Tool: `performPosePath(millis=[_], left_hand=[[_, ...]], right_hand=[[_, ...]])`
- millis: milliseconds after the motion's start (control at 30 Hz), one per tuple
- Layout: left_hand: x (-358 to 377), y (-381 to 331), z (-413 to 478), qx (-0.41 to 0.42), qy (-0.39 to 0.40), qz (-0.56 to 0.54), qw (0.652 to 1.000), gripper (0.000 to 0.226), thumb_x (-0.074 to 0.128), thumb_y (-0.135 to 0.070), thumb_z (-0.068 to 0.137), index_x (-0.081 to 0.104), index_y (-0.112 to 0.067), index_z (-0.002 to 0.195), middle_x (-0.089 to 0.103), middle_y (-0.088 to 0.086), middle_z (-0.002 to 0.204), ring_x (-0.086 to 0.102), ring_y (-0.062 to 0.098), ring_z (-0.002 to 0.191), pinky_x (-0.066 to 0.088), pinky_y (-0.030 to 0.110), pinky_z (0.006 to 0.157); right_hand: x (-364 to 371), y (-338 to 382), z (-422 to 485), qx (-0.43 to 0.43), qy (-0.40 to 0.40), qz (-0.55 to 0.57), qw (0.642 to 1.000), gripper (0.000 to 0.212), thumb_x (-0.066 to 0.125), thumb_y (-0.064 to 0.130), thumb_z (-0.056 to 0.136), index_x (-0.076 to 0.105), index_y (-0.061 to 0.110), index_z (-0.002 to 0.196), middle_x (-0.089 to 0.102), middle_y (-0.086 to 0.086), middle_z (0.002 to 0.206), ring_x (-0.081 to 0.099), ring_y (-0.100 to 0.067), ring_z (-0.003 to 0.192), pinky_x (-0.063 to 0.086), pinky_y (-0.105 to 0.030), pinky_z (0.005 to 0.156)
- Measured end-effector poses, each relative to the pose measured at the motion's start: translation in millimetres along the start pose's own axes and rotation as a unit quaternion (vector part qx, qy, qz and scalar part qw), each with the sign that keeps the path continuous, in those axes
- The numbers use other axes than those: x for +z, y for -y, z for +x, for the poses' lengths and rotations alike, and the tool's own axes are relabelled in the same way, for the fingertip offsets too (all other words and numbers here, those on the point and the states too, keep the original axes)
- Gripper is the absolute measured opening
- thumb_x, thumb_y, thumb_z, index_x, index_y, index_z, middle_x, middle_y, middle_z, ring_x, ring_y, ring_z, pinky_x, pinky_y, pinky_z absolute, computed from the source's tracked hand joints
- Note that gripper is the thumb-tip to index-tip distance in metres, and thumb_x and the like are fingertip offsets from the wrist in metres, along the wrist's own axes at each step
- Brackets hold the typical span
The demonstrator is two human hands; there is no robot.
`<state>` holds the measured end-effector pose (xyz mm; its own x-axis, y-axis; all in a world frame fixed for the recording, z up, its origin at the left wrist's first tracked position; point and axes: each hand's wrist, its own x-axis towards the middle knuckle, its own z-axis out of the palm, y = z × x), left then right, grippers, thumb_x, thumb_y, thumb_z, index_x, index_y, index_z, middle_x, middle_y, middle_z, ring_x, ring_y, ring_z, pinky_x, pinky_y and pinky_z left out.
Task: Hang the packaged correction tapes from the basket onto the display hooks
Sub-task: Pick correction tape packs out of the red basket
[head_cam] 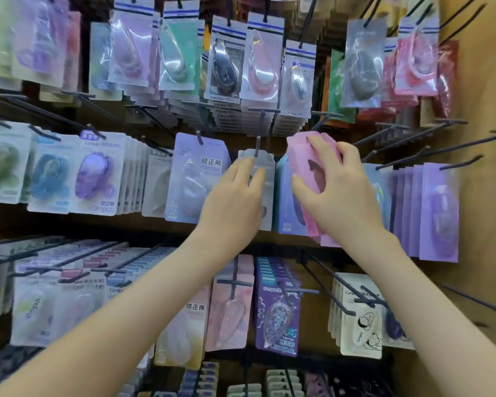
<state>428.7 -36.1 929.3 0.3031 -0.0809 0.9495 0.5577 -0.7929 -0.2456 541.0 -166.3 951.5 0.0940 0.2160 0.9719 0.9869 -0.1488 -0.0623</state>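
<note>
Two bare hands reach up to the middle row of display hooks at the centre of the frame. The right hand grips a stack of pink packaged correction tapes, thumb on the near face and fingers curled over the stack's top and far edge. The stack is tilted, and its top edge sits just beneath a dark hook right of centre. Motion blur hides whether that hook has entered the hang holes.

The left hand lies against a grey pack hanging from the neighbouring hook, its fingers fairly straight along the pack's front. I cannot tell whether the thumb pinches the pack from the other side.

Just left of the grey pack hangs a lilac pack printed with Chinese characters. Between the two hands a pale blue pack shows behind the pink stack. More purple packs fill hooks at the right, beside a brown cardboard wall. Rows of other packaged tapes hang across the upper and lower parts of the frame.
</note>
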Motion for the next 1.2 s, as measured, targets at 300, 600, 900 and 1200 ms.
performPosePath(millis=[300,600,900,1200], left_hand=[[-8.1,55.5,-3.0,-0.039,-0.076,0.061,0.994,0.049,0.038,-0.024,0.095,0.053,-0.001,0.136,0.046,0.029,0.141,0.042,0.049,0.131,0.034,0.061,0.106],[2.1,79.0,-9.6,0.018,-0.050,0.003,0.999,0.051,0.035,-0.026,0.098,0.041,-0.009,0.146,0.026,0.029,0.153,0.032,0.047,0.138,0.034,0.061,0.108],[-0.7,78.8,-9.5,0.017,-0.039,-0.013,0.999,0.053,0.030,-0.032,0.098,0.042,-0.013,0.146,0.027,0.026,0.154,0.032,0.044,0.140,0.028,0.059,0.110],[5.2,75.2,-10.1,-0.011,-0.055,-0.013,0.998,0.057,0.033,-0.030,0.095,0.035,-0.014,0.149,0.026,0.026,0.155,0.030,0.043,0.141,0.026,0.056,0.112]], right_hand=[[5.4,23.4,-6.5,0.002,-0.050,-0.014,0.999,0.062,0.058,0.042,0.086,0.040,0.021,0.141,0.039,-0.013,0.130,0.049,-0.031,0.107,0.038,-0.030,0.071],[19.7,64.3,7.5,0.005,0.026,-0.035,0.999,0.060,0.052,0.046,0.090,0.034,0.026,0.143,0.033,-0.007,0.129,0.042,-0.029,0.115,0.039,-0.033,0.076],[28.0,78.1,10.6,0.021,0.052,-0.090,0.994,0.065,0.049,0.050,0.091,0.029,0.023,0.146,0.034,-0.011,0.131,0.046,-0.035,0.115,0.045,-0.040,0.081],[84.9,69.8,11.9,0.146,0.097,-0.050,0.983,0.092,0.052,0.050,0.092,-0.007,0.016,0.155,0.008,-0.015,0.157,0.027,-0.040,0.136,0.038,-0.046,0.101]])
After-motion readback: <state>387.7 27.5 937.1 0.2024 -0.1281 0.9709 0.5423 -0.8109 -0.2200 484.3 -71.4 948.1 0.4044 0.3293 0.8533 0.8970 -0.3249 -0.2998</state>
